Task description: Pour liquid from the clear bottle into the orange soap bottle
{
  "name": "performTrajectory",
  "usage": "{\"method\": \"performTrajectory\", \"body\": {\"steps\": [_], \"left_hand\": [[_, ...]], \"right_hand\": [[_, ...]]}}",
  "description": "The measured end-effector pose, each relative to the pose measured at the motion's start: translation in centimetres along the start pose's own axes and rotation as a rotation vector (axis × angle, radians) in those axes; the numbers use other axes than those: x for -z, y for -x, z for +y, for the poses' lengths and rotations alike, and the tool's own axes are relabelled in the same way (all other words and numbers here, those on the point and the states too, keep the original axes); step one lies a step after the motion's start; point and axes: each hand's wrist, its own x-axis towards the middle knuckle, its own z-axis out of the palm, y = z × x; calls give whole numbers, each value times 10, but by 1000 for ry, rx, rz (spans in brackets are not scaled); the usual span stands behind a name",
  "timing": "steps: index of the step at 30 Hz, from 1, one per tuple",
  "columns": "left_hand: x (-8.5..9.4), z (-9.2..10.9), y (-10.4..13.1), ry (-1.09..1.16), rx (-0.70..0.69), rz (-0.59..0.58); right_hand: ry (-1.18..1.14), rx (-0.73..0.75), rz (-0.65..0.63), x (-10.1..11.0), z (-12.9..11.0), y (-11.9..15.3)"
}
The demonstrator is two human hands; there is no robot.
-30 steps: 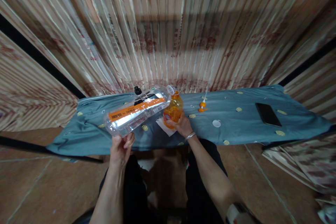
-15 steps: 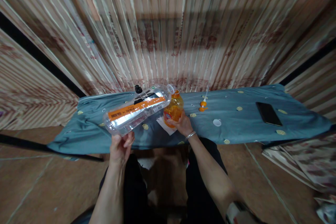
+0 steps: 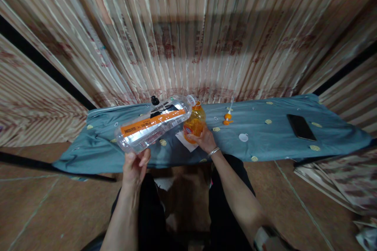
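Note:
A large clear bottle (image 3: pixel 154 123) with an orange and silver label lies tilted in the air, its neck at the mouth of an orange bottle (image 3: pixel 195 122). My left hand (image 3: pixel 137 163) holds the clear bottle by its lower end. Round the orange bottle's lower side, my right hand (image 3: pixel 205 140) is closed, with a bracelet at the wrist. The orange bottle stands upright without a cap, partly over a white paper (image 3: pixel 187 142). Whether liquid passes between the two is too small to tell.
On the blue cloth (image 3: pixel 256 125) are an orange pump head (image 3: pixel 227 117) with a tube, a white disc (image 3: pixel 243 137) and a black phone (image 3: pixel 301 127). A black cap (image 3: pixel 154 100) is behind the clear bottle. Striped curtains (image 3: pixel 182 39) hang behind.
The clear bottle has shifted very slightly to the left. Both hands keep their holds.

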Motion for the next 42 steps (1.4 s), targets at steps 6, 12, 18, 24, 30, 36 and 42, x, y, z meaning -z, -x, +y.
{"method": "performTrajectory", "body": {"steps": [6, 12, 18, 24, 30, 36, 42], "left_hand": [[-1, 0, 1, -5, -9, 8], [-1, -1, 1, -14, -17, -3], [-1, -1, 0, -33, -36, -18], [-2, -1, 0, -26, -24, -8], [-3, 1, 0, -11, -7, 20], [-3, 1, 1, -16, -1, 9], [-3, 1, 1, -21, -5, 0]], "right_hand": [[-18, -15, -9, 1, -2, 0], [-6, -20, -12, 0, -2, 0], [30, -34, -10, 1, -4, 0], [14, -27, -9, 2, -5, 0], [13, -29, -8, 2, -5, 0], [-1, -31, -8, 2, -7, 1], [17, -29, -6, 2, -6, 0]]}}
